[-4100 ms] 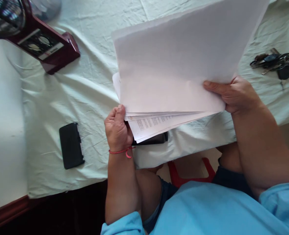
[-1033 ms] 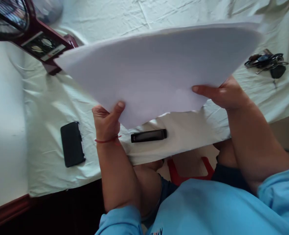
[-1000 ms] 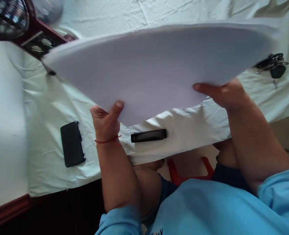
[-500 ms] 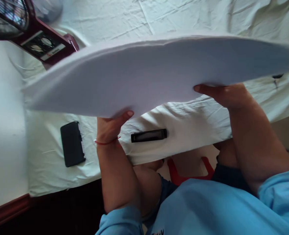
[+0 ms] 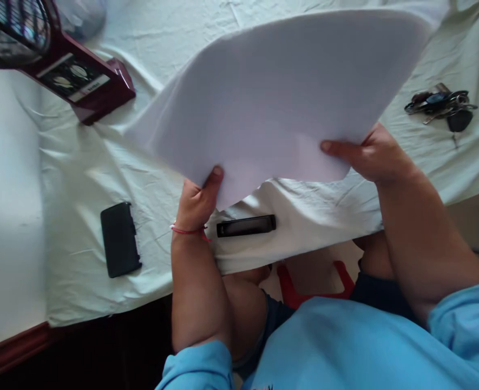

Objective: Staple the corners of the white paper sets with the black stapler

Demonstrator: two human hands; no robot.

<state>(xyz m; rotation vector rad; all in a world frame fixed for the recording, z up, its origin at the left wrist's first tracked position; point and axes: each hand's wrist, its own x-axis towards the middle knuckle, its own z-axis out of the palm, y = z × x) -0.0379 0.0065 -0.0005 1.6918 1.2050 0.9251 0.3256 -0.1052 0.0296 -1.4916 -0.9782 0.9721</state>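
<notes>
A large white sheaf of paper (image 5: 280, 97) is held up above the cloth, its far edge bowed and its far corners bent away. My left hand (image 5: 202, 197) grips the near left edge, thumb on top and the other fingers hidden underneath. At the near right edge my right hand (image 5: 371, 154) holds the same paper, its thumb pressed flat on the upper face. Below the paper, between my forearms, lies a black stapler-like object (image 5: 246, 226); its exact kind is unclear.
A black phone case or similar flat object (image 5: 120, 239) lies left on the pale tablecloth (image 5: 77, 292). A dark red fan base (image 5: 97, 86) stands at the upper left. A bunch of keys (image 5: 446, 105) is on the right. A red stool (image 5: 316, 290) shows below the table edge.
The paper has tilted up and bowed more, its sides drawn inward, uncovering the keys and the fan base. My left hand has moved slightly right; my right hand has turned a little.
</notes>
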